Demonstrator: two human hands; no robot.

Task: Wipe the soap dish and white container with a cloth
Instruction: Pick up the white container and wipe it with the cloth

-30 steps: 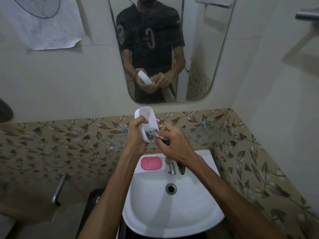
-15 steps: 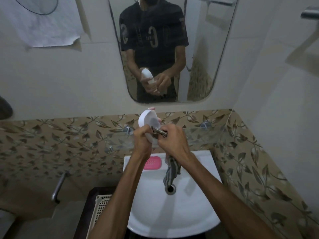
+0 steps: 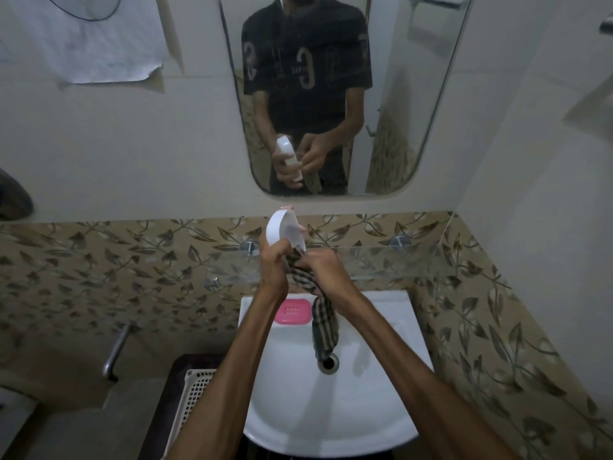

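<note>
The small white oval plastic container is held up over the back of the basin, tilted so its open side faces right and toward the wall; its inside looks bare where it shows. The left hand wraps its fingers around the container's lower end. The right hand pinches a checked brown-and-cream cloth with its fingers closed on the bunched top, pressed against the container's lower rim; the rest of the cloth hangs down, its tip just above the drain hole.

The pink rectangular soap dish sits on the back ledge of the white ceramic wash basin, between the left forearm and the hanging cloth; whether anything lies in it cannot be told. The bowl holds only the drain.

Behind the hands a clear glass shelf runs along the leaf-patterned tile band, close to the knuckles. A white lattice plastic basket stands just beside the basin's left edge. The rounded mirror above reflects both hands and the container.
</note>
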